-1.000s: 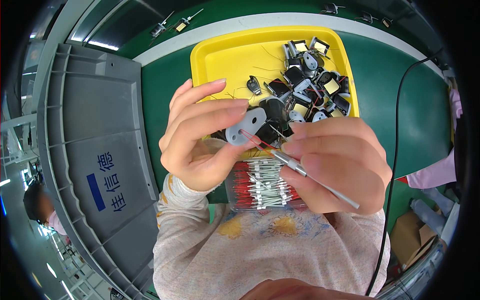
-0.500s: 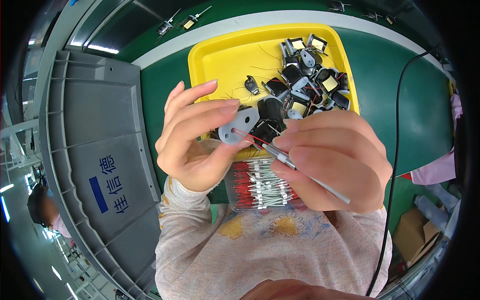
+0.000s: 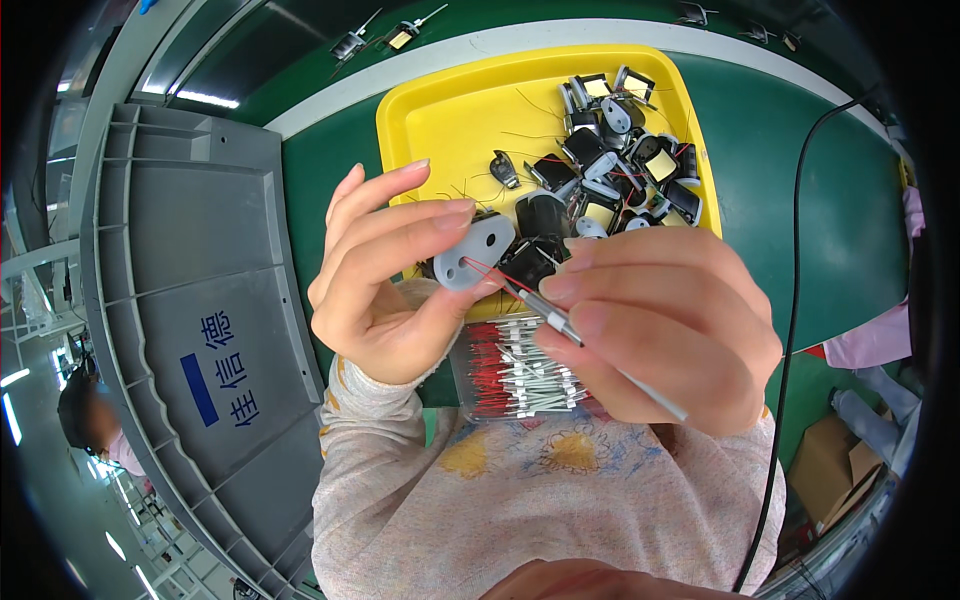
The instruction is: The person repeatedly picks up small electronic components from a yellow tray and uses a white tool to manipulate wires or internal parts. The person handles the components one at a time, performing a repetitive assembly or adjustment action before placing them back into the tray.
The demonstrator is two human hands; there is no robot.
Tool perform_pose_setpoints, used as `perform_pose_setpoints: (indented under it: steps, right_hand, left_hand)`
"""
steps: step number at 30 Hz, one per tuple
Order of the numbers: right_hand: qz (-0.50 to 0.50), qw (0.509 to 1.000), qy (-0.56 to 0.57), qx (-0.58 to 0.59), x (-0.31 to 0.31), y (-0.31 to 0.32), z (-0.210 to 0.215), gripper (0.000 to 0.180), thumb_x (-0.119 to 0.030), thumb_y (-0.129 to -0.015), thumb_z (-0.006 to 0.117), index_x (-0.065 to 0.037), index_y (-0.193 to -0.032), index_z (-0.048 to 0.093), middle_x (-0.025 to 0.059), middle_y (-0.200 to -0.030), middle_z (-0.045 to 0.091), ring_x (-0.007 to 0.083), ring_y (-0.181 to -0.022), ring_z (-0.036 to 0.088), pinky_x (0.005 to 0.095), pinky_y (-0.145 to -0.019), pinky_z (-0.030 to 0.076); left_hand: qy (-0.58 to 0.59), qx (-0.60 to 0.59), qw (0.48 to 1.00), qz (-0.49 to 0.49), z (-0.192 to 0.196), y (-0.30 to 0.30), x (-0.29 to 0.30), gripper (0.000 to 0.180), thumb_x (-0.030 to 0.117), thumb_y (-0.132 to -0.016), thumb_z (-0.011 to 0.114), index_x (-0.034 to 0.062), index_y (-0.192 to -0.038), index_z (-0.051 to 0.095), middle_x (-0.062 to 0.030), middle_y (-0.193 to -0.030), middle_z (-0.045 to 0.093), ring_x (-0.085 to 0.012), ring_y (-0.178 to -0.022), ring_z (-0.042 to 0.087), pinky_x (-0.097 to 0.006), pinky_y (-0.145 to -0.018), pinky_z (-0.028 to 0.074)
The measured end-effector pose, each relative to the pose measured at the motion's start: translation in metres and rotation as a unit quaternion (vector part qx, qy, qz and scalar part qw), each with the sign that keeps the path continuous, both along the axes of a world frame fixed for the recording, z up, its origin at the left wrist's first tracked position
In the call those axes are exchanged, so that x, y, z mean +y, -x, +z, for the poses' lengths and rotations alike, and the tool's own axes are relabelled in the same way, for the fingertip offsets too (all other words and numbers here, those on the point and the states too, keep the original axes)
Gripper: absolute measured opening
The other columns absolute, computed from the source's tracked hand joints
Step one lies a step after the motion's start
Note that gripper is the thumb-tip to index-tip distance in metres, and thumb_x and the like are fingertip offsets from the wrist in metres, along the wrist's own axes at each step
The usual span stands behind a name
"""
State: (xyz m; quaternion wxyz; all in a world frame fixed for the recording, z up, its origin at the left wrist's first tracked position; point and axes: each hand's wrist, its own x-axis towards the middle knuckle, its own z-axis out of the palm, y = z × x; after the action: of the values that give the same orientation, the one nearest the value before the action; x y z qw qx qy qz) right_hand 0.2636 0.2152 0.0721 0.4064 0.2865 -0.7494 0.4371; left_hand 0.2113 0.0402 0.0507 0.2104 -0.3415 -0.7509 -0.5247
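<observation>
My left hand [image 3: 375,285] pinches a light grey oval plastic piece [image 3: 455,262] with several holes, between thumb and fingers. Behind the piece, its dark body is mostly hidden. My right hand [image 3: 680,325] grips a thin whitish-grey sleeved lead [image 3: 540,304] between thumb and fingertips. Fine red wires [image 3: 488,270] run from the lead's tip to a hole in the grey piece. Just below the hands lies a clear box [image 3: 460,375] filled with similar white sleeves with red ends [image 3: 535,370]. Whether the wire passes through the hole is not visible.
Beyond my hands, a yellow tray [image 3: 450,75] holds many black-and-grey coil-like parts [image 3: 590,150]. A grey crate [image 3: 200,260] stands at left. A black cable [image 3: 797,230] hangs down at right. Similar parts [image 3: 403,36] lie on the green surface past the pale rail.
Both hands have shifted slightly left, still holding the grey piece and the sleeved lead. Parts beyond the rail have moved to the right.
</observation>
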Motion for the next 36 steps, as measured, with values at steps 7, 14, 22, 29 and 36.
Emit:
perform_pose_setpoints:
  steps: [7, 14, 22, 29, 36]
  right_hand:
    - [0.021, 0.999, -0.041, 0.009, 0.005, 0.005, -0.004, 0.034, 0.000, -0.055, 0.076, 0.000, -0.082, 0.057, 0.0118, -0.074, 0.062, 0.0249, -0.067, 0.061, 0.0286, -0.055, 0.050]
    - [0.053, 0.997, 0.006, -0.052, 0.003, 0.017, -0.009, 0.026, 0.003, -0.054, 0.073, 0.002, -0.077, 0.063, 0.0103, -0.073, 0.062, 0.0232, -0.065, 0.060, 0.0293, -0.056, 0.048]
    - [0.057, 0.993, 0.002, -0.103, 0.009, 0.016, 0.000, 0.023, 0.003, -0.054, 0.070, 0.002, -0.076, 0.065, 0.0108, -0.069, 0.059, 0.0197, -0.056, 0.056, 0.0263, -0.050, 0.042]
    - [0.009, 0.998, -0.010, -0.055, -0.001, 0.012, -0.012, 0.026, 0.006, -0.052, 0.066, 0.002, -0.078, 0.065, 0.0078, -0.069, 0.056, 0.0168, -0.051, 0.049, 0.0248, -0.045, 0.038]
    - [0.027, 0.999, -0.047, 0.010, -0.004, 0.011, -0.017, 0.030, 0.009, -0.048, 0.063, 0.003, -0.078, 0.064, 0.0065, -0.067, 0.053, 0.0177, -0.053, 0.048, 0.0260, -0.044, 0.036]
  left_hand:
    - [0.029, 0.007, 1.000, -0.002, 0.000, -0.001, -0.002, 0.030, 0.006, -0.055, 0.073, 0.0037, -0.084, 0.064, -0.0094, -0.084, 0.066, -0.0313, -0.096, 0.058, -0.047, -0.095, 0.028]
    - [0.039, 0.023, 0.998, -0.052, 0.003, 0.002, 0.001, 0.033, 0.011, -0.056, 0.076, 0.0021, -0.084, 0.063, -0.0099, -0.084, 0.066, -0.0294, -0.095, 0.059, -0.044, -0.092, 0.033]
    - [-0.031, -0.015, 0.995, -0.093, -0.004, 0.000, -0.002, 0.039, 0.020, -0.060, 0.078, -0.0024, -0.088, 0.062, -0.0141, -0.085, 0.065, -0.0255, -0.088, 0.061, -0.039, -0.084, 0.041]
    - [-0.126, -0.084, 0.984, -0.092, -0.011, -0.008, 0.002, 0.040, 0.007, -0.057, 0.079, -0.0067, -0.089, 0.060, -0.0172, -0.087, 0.063, -0.0230, -0.073, 0.059, -0.031, -0.066, 0.046]
    - [-0.176, -0.048, 0.974, -0.134, -0.016, -0.007, 0.004, 0.037, 0.009, -0.058, 0.079, -0.0057, -0.087, 0.061, -0.0166, -0.085, 0.062, -0.0227, -0.069, 0.058, -0.031, -0.060, 0.045]
